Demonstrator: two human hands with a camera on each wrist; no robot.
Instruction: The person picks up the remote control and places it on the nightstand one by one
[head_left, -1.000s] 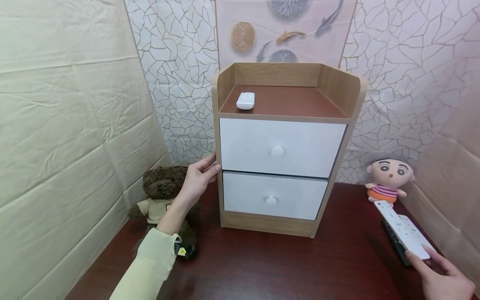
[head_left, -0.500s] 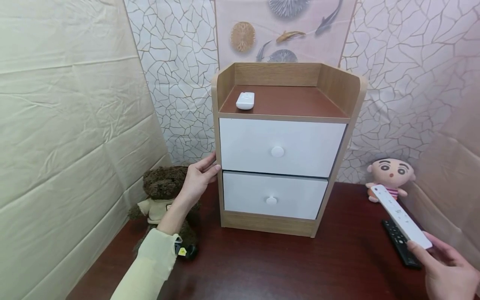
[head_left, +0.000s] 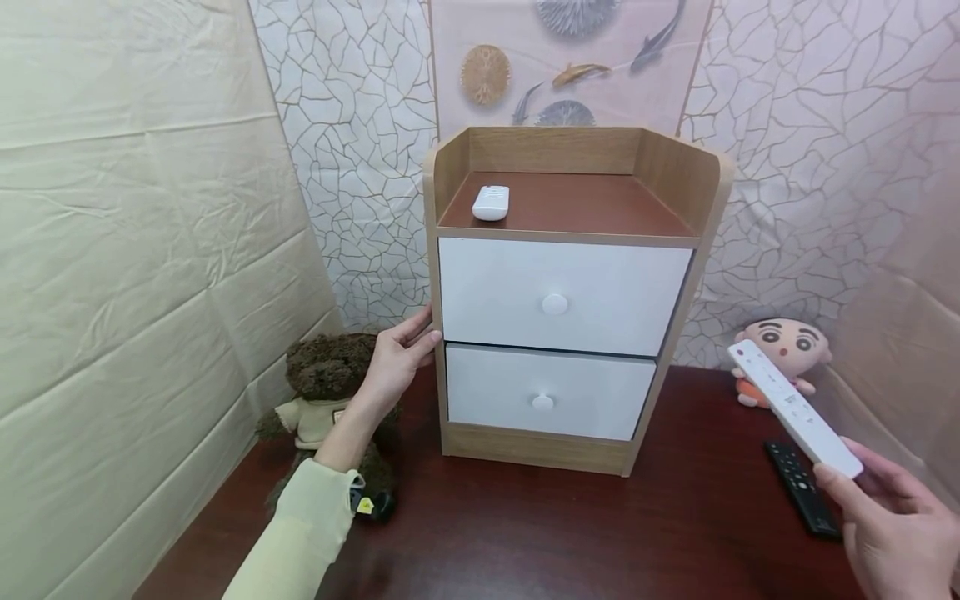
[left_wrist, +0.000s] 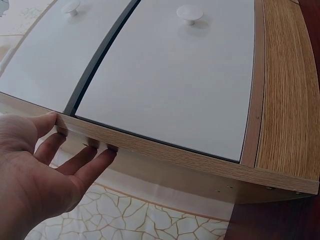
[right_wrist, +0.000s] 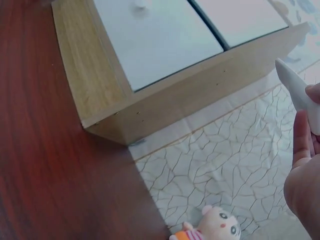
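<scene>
1. Crackle-patterned wallpaper [head_left: 360, 167] is covering the wall behind.
2. A fish poster [head_left: 562, 58] is hanging above.
3. Creased cream sheeting [head_left: 135, 250] is lining the left side.
4. A dark red tabletop [head_left: 540, 525] is spreading below.

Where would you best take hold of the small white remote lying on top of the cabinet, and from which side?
Probably from above and the front: the small white remote lies flat near the left front of the cabinet top, whose raised boards close off the back and both sides. Fingers across its two long edges, near the middle, look likeliest to hold. The right hand already holds the long white remote.
</scene>
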